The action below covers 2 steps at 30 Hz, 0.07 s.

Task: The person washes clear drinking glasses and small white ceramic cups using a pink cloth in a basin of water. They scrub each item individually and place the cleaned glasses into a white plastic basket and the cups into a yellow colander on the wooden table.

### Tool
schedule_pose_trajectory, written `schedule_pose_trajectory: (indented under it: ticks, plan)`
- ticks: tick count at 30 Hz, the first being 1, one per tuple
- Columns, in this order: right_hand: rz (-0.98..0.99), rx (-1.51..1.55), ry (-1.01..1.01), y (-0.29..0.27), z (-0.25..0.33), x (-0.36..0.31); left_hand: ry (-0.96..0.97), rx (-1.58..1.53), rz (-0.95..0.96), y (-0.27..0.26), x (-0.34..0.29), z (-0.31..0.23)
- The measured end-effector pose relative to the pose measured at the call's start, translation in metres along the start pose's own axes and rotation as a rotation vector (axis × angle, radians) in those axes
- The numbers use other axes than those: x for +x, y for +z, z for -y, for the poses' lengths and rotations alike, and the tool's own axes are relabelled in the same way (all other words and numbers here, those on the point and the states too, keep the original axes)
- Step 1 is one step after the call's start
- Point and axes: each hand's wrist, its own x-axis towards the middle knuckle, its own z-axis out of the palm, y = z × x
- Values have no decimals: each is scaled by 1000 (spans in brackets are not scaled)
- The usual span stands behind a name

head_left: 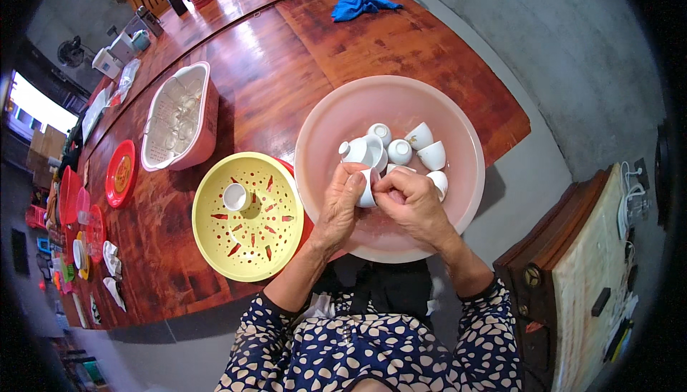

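Over the large pink basin [322, 116], my left hand [340, 202] is closed around a small white cup [366, 190]. My right hand [415, 209] meets the same cup from the right, its fingers curled together at the rim; whether a cloth or anything else is in them is hidden. Beyond my hands, several white cups [431, 156] lie in the basin, some upside down and some on their sides. A white teapot-like piece [353, 150] sits among them on the left. In the yellow perforated colander [247, 260], left of the basin, stands one white cup [236, 197].
A pink rectangular tub [204, 138] with clear glasses stands farther left, near a red plate [121, 174]. A blue cloth [363, 7] lies at the far side of the wooden table [272, 63]. On the right is a wooden cabinet [533, 277].
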Motion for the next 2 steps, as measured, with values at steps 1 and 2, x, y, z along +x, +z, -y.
schedule_pose_trajectory:
  ticks: [1,2]
  plan:
    - [73,125,165,-6,-1,-1,8,73,-18,-1,-1,-4]
    - [146,251,329,-11,-1,-3,16,145,-36,-1,-2,-14]
